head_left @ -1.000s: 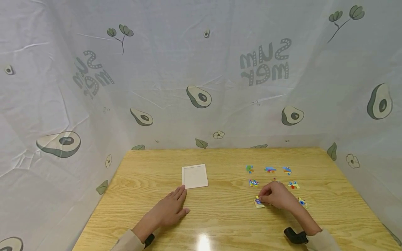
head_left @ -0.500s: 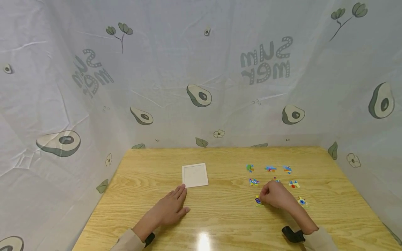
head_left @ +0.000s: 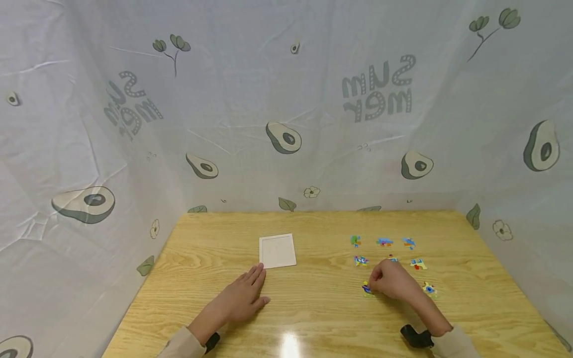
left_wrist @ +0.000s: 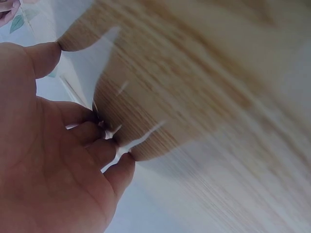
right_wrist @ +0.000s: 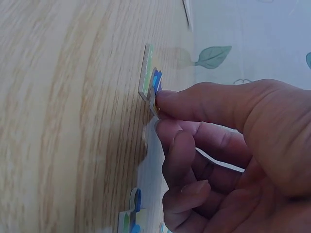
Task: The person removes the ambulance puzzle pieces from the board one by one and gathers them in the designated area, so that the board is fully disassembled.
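In the head view my right hand is over the near left piece of a group of jigsaw pieces. Thumb and index finger pinch the inner edge of this puzzle piece, which has a green border and blue and yellow print. Its pinched end is partly hidden by the thumb, and the other fingers curl loosely beneath. My left hand rests on the table with fingers straight, fingertips right at the near left corner of a white square puzzle tray. In the left wrist view the left fingertips meet the shiny tabletop.
Several other puzzle pieces lie spread in rows on the right of the wooden table, among them a green one, a blue one and a yellow one with a blue eye. A printed curtain encloses the table's back and sides.
The pinched puzzle piece has tipped slightly, its glare giving way to darker colours. My right hand has barely shifted; the left hand keeps its place by the tray.
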`<control>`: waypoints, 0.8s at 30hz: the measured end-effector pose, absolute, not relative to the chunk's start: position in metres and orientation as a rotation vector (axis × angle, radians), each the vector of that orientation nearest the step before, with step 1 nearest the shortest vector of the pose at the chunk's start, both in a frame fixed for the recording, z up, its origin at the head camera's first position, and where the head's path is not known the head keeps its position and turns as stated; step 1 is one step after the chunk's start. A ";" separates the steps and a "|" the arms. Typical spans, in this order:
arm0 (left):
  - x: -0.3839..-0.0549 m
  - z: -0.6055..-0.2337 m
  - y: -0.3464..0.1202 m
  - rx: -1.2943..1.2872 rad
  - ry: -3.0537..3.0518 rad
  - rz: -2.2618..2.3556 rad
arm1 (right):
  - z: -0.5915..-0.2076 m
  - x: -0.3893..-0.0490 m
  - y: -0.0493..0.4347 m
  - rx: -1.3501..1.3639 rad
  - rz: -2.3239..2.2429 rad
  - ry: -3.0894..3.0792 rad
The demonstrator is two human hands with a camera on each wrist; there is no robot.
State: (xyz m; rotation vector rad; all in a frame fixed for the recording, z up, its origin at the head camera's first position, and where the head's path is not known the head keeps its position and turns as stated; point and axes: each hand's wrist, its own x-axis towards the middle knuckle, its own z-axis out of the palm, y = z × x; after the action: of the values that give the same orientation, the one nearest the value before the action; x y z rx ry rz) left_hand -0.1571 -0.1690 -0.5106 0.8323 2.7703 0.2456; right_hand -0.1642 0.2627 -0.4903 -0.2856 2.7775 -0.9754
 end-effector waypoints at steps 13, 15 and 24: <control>-0.158 -0.505 -0.170 0.835 2.763 0.273 | -0.462 -0.165 0.284 -0.314 -1.036 2.830; -0.160 -0.506 -0.171 0.847 2.767 0.255 | -0.455 -0.167 0.290 -0.308 -1.048 2.862; -0.172 -0.493 -0.182 0.806 2.836 0.295 | -0.436 -0.172 0.313 -0.246 -1.128 3.039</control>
State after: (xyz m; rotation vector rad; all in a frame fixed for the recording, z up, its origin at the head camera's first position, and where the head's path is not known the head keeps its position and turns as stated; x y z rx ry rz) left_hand -0.1723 -0.1818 -0.4929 0.8063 2.8364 0.2953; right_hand -0.1724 0.3132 -0.4359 -0.2459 3.0391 -1.1282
